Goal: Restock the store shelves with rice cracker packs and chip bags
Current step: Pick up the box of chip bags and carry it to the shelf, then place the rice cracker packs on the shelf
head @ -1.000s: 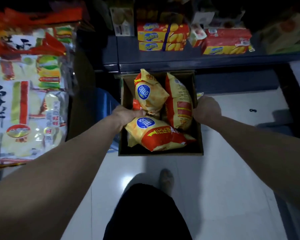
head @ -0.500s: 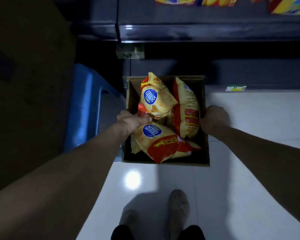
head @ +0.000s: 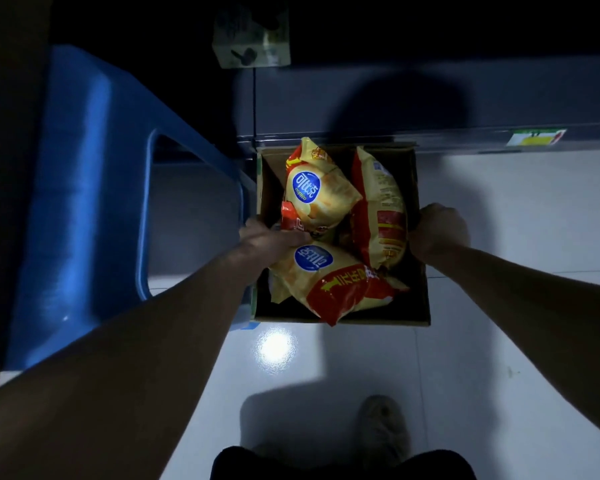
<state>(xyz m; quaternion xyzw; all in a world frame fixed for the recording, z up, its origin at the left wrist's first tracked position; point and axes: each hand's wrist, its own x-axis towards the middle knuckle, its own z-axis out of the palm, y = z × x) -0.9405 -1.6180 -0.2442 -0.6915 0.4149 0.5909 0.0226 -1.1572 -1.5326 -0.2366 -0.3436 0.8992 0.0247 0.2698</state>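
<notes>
Both hands grip the box (head: 395, 321) by opposite walls to keep it level: left hand (head: 271, 239) w/ fingers (head: 286, 237) curled over the left wall, right hand (head: 437, 230) curled over the right wall. 3 chip bags (head: 319, 192) lie loose inside. The box is low at the floor's (head: 499, 306) far edge, against the shelf base (head: 430, 98) and beside a blue stool (head: 84, 202). Can't tell if it's resting on the floor.

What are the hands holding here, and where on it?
The cardboard box of chip bags. The left hand grips its left wall and the right hand its right wall, each about midway along.
</notes>
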